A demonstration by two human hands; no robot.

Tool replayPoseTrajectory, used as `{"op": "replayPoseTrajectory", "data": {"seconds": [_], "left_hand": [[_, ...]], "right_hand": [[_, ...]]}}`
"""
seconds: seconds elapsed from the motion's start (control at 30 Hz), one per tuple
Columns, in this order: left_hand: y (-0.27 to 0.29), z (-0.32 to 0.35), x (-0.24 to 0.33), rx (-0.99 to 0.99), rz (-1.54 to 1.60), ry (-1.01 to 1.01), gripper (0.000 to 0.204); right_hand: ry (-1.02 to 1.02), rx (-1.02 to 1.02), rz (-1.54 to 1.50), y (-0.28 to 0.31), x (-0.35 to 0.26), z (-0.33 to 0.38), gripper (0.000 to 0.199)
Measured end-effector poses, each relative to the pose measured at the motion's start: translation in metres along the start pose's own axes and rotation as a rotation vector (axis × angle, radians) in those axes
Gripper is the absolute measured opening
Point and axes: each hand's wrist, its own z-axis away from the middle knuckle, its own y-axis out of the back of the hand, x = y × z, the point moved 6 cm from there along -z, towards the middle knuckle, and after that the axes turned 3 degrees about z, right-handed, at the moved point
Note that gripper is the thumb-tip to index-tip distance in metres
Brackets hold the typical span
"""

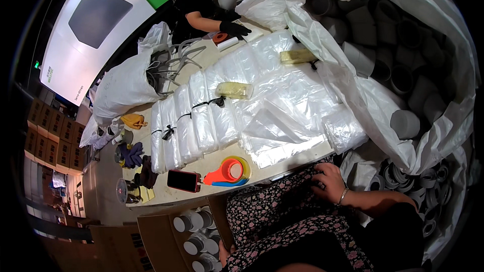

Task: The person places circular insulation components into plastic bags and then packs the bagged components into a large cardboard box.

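My right hand (330,181), with a thin bracelet at the wrist, rests on my flower-patterned lap (282,211) just below the table's front edge, fingers loosely spread and holding nothing. Only a sliver of my left hand (223,254) shows at the bottom, beside a cardboard box of grey cups (194,231); its fingers are hidden. On the table in front of me lie an orange tape dispenser (229,171) and a red-cased phone (184,180). Behind them are stacks of clear plastic bags (227,111).
A big white sack (353,85) full of grey cups stands at my right, with more rings piled below it. Another white sack (123,88) leans at the table's left end. A person's black-gloved hand (233,28) works at the far end. Brown cartons (53,138) are stacked at left.
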Motion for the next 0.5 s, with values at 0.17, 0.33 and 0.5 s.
{"op": "replayPoseTrajectory", "data": {"seconds": [0.17,0.33,0.5], "left_hand": [[0.0002,-0.0008,0.0060,-0.008,-0.027,-0.004,0.056],[0.0006,-0.0002,0.0072,-0.011,-0.045,-0.012,0.056],[0.0018,0.0013,0.0065,-0.012,-0.053,-0.019,0.057]], "right_hand": [[0.011,0.018,-0.002,0.0005,-0.0007,0.0004,0.033],[0.009,0.021,-0.004,0.0020,-0.0006,-0.0010,0.034],[0.002,0.013,0.008,-0.0015,0.0014,0.0025,0.034]]}}
